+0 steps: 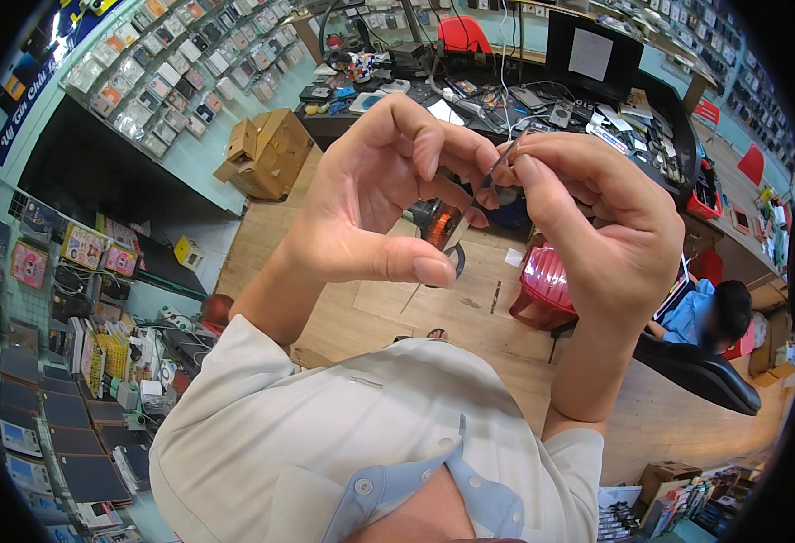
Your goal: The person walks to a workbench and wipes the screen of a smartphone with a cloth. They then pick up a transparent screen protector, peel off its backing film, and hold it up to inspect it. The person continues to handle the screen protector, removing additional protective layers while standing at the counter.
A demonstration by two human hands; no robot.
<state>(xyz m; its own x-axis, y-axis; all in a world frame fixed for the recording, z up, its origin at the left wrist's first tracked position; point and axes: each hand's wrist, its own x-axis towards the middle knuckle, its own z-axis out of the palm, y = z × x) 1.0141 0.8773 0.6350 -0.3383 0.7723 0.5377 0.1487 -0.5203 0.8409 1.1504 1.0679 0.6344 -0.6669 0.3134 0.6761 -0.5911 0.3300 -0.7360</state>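
A thin, dark, flat strip-like item (499,165), seen nearly edge-on, is held up in front of me between both hands; its exact kind cannot be told. My right hand (591,217) pinches its upper end between thumb and forefinger. The curled fingers of my left hand (384,197) are around its lower part, while the left thumb stands apart below, touching nothing. Beyond the hands, a dark workbench (322,129) carries phones, cables, tools and papers.
A red plastic stool (543,285) stands on the wooden floor. An open cardboard box (268,156) is at the back left. To the right, a person in a blue shirt (692,315) sits near a black padded seat (696,373). Packaged goods hang on the left wall.
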